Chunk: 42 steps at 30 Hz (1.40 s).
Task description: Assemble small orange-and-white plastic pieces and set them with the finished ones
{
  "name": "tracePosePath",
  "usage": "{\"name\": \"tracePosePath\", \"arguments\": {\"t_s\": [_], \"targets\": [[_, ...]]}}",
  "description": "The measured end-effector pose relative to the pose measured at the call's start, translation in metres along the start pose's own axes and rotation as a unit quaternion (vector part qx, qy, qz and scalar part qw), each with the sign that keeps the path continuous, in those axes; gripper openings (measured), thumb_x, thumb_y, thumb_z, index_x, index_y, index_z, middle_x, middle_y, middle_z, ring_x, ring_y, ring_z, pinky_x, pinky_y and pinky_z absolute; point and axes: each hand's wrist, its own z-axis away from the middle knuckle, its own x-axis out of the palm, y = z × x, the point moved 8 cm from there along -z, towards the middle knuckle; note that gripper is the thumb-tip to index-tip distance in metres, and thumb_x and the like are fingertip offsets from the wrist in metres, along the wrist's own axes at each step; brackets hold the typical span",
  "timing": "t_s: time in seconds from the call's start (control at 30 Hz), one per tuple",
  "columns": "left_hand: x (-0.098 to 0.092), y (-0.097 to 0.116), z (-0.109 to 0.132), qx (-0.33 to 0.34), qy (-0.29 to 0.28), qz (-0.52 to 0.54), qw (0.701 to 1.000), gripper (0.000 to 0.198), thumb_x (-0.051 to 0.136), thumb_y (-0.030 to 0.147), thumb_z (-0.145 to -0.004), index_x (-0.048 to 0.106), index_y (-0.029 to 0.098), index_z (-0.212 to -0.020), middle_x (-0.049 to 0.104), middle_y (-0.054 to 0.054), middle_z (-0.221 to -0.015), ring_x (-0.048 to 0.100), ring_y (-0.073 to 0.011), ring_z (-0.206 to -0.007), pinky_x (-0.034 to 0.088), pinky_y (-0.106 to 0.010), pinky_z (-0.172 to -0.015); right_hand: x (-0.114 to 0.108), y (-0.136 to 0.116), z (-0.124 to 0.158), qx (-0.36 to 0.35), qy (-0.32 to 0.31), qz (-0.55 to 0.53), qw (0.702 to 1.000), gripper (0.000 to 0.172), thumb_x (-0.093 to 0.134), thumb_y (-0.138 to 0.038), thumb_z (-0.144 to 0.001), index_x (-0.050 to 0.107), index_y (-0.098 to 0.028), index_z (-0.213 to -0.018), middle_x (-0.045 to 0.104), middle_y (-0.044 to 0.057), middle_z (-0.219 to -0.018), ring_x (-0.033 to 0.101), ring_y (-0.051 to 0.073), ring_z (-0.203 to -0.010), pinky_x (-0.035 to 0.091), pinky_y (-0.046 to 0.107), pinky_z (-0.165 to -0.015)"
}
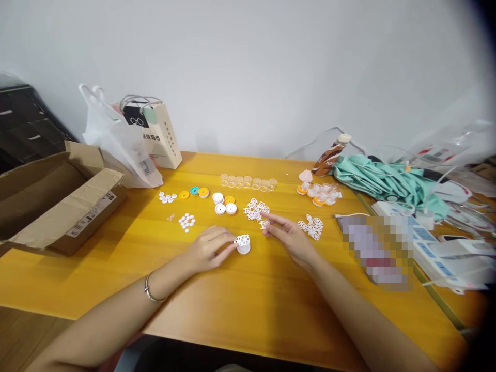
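White piece, seemingly fingertip-pinched by left hand.

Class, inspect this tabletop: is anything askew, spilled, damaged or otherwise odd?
The brown-labelled bottle looks askew, leaning beside the green cloth, though lens distortion may exaggerate this. Also odd: a blocky pixelated patch hides something right of the right hand. No spill shows; the white spoked pieces look too small to check for damage.

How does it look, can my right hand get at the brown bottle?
Probably yes, with a stretch: the clear-and-orange pieces lie between your right hand and the brown bottle, but look low enough to pass over.
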Motion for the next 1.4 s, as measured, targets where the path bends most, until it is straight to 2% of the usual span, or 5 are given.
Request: {"name": "tracePosePath", "arguments": {"t_s": [0.2, 0.43, 1.0, 1.17, 1.4], "targets": [[0.003, -0.004, 0.001, -0.014, -0.012, -0.013, 1.000, 0.011, 0.050, 0.015, -0.085, 0.057, 0.015, -0.093, 0.063, -0.006, -0.077, 0.057, -0.0145, -0.069, 0.045, -0.028, -0.065, 0.010, 0.007, 0.005, 0.066, 0.001, -0.074, 0.995, 0.034, 0.073, -0.032, -0.065, 0.069, -0.019, -0.095, 0.066, 0.000, -0.070, 0.059, 0.011, -0.065, 0.045, 0.028, -0.072], [0.005, -0.005, 0.000, -0.029, -0.020, -0.043, 0.998, 0.011, 0.048, 0.020, -0.088, 0.057, 0.016, -0.092, 0.064, -0.005, -0.077, 0.057, -0.0141, -0.069, 0.044, -0.027, -0.066, 0.019, -0.003, 0.012, 0.028, 0.024, -0.124, 0.992, 0.021, 0.077, -0.027, -0.060, 0.070, -0.023, -0.079, 0.067, -0.001, -0.078, 0.059, 0.010, -0.072, 0.047, 0.026, -0.075], [0.008, 0.001, 0.002, -0.019, -0.014, -0.048, 0.999, 0.012, 0.049, 0.016, -0.086, 0.060, 0.016, -0.093, 0.064, -0.005, -0.075, 0.057, -0.0139, -0.069, 0.040, -0.027, -0.063, 0.049, -0.015, 0.027, -0.078, -0.026, 0.022, 0.996, 0.017, 0.068, -0.030, -0.071, 0.071, -0.028, -0.088, 0.054, 0.001, -0.085, 0.056, 0.009, -0.065, 0.051, 0.026, -0.060], [0.006, 0.002, 0.002, -0.016, -0.010, -0.046, 0.999, 0.012, 0.050, 0.015, -0.086, 0.059, 0.016, -0.093, 0.064, -0.004, -0.075, 0.056, -0.0138, -0.067, 0.040, -0.027, -0.063, 0.048, -0.015, 0.026, -0.094, -0.015, 0.035, 0.995, 0.017, 0.069, -0.029, -0.070, 0.072, -0.027, -0.086, 0.055, 0.002, -0.091, 0.059, 0.010, -0.071, 0.053, 0.025, -0.067], [0.008, 0.003, 0.003, -0.001, -0.014, -0.060, 0.998, 0.013, 0.050, 0.014, -0.085, 0.060, 0.016, -0.094, 0.065, -0.005, -0.076, 0.058, -0.0141, -0.069, 0.040, -0.027, -0.063, 0.055, 0.001, 0.027, 0.007, -0.049, -0.033, 0.998, 0.018, 0.070, -0.028, -0.068, 0.070, -0.024, -0.085, 0.070, 0.000, -0.083, 0.066, 0.015, -0.077, 0.051, 0.036, -0.083]]}}
